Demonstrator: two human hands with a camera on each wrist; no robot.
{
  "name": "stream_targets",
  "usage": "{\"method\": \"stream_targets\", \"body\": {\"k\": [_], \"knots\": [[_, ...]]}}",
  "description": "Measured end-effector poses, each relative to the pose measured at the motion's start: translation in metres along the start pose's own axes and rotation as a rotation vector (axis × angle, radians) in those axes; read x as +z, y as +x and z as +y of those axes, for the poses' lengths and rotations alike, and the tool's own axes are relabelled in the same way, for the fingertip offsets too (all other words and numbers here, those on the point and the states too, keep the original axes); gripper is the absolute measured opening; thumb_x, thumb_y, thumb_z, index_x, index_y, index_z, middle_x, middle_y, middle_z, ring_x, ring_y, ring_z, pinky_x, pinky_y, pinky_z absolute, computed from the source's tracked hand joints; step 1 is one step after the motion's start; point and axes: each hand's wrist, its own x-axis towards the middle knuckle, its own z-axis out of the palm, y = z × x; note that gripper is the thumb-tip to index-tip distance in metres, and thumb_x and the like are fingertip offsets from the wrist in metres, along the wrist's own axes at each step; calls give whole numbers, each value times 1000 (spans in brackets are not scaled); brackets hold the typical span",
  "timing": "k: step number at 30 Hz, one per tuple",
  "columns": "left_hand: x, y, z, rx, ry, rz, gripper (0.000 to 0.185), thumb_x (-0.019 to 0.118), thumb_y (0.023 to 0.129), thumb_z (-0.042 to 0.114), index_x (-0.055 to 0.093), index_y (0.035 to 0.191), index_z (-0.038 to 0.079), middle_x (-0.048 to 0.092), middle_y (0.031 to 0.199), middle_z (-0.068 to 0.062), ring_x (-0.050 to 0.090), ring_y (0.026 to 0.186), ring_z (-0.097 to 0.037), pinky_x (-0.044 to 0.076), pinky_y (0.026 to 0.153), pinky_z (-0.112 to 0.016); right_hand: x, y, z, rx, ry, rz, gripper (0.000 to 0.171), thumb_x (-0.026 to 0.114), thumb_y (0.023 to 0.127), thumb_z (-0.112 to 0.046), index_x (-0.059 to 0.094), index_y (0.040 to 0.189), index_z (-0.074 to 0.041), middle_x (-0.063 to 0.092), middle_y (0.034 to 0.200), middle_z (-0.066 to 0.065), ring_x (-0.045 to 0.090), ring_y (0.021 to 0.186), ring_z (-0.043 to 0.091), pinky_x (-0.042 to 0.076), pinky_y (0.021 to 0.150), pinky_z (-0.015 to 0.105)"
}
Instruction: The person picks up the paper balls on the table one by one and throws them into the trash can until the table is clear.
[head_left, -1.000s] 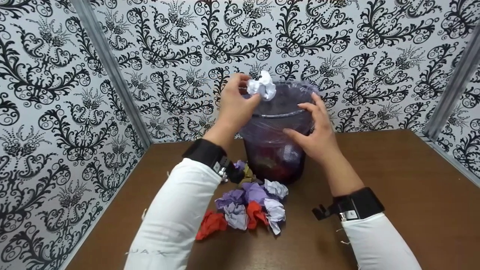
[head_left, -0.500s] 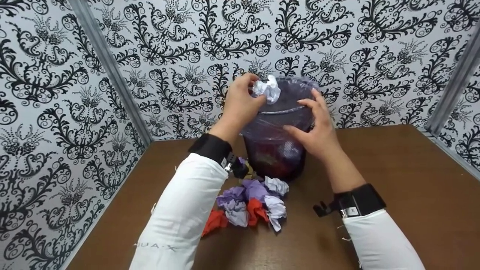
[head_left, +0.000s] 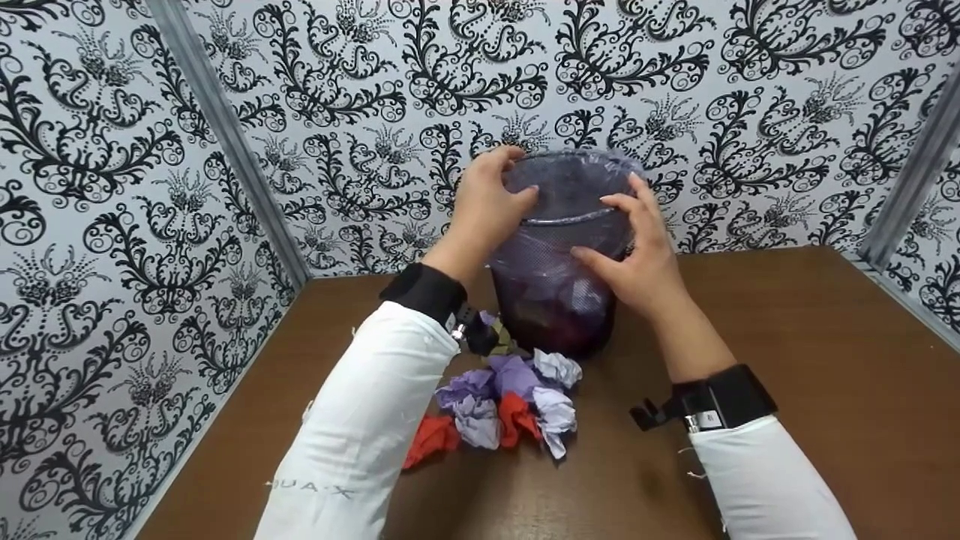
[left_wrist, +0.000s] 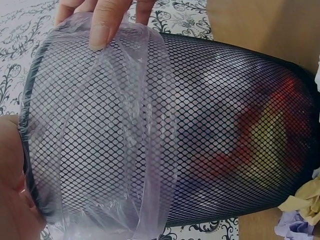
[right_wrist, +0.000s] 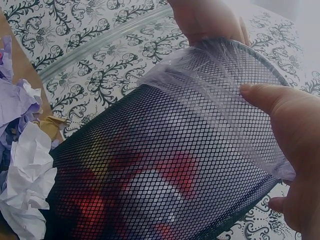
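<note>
A dark mesh wastebasket [head_left: 555, 300], lined with a thin purple plastic bag [left_wrist: 160, 150], stands upright on the table. My left hand [head_left: 491, 195] is at its left rim, thumb and fingers apart with nothing between them. On the other side, my right hand [head_left: 641, 255] holds the wastebasket near the top, thumb pressing the front and fingers at the right rim. Red, yellow and white crumpled paper shows through the mesh in both wrist views. In front of the base lie several crumpled paper balls, among them a purple one [head_left: 514, 376], a red one [head_left: 517, 418] and a white one [head_left: 555, 416].
Black-and-white patterned walls [head_left: 360, 135] enclose the brown table [head_left: 787, 337] at the back and sides. A yellowish paper ball [left_wrist: 306, 202] lies against the wastebasket's base, partly hidden by the left wrist camera in the head view.
The white paper ball pinched by my left hand over the rim is gone from it, and the fingers have parted. My right hand has kept its hold on the wastebasket.
</note>
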Motion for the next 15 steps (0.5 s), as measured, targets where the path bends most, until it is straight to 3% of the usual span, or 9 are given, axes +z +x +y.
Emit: {"method": "stream_targets", "body": {"k": [4, 8, 12, 15], "knots": [[-3, -3, -2, 36, -24, -17, 49, 79, 81, 25, 60, 126, 19, 61, 117, 2, 56, 102, -8, 49, 90, -23, 0, -1, 0, 24, 2, -6, 70, 86, 69, -44, 52, 128, -26, 19, 160, -8, 21, 145, 19, 22, 114, 57], [-21, -9, -10, 57, -127, -13, 50, 76, 83, 38, 58, 127, 24, 58, 124, 6, 52, 112, -7, 45, 98, -25, 1, -3, 0, 44, -4, -20, 70, 85, 70, -46, 51, 129, -28, 16, 160, -12, 19, 146, 20, 21, 114, 59], [-49, -16, -34, 66, -214, 57, 48, 73, 84, 44, 58, 126, 24, 58, 125, 8, 50, 116, -8, 44, 99, -27, 1, -1, -2, 48, -7, -30, 71, 84, 70, -48, 51, 129, -29, 16, 160, -12, 19, 146, 19, 22, 114, 59], [-64, -24, -63, 36, -183, 88, 44, 71, 85, 43, 60, 123, 23, 59, 121, 8, 52, 111, -9, 46, 94, -28, -1, 0, -2, 52, -8, -31, 72, 84, 69, -48, 51, 129, -27, 16, 160, -13, 18, 146, 19, 21, 114, 60]]}}
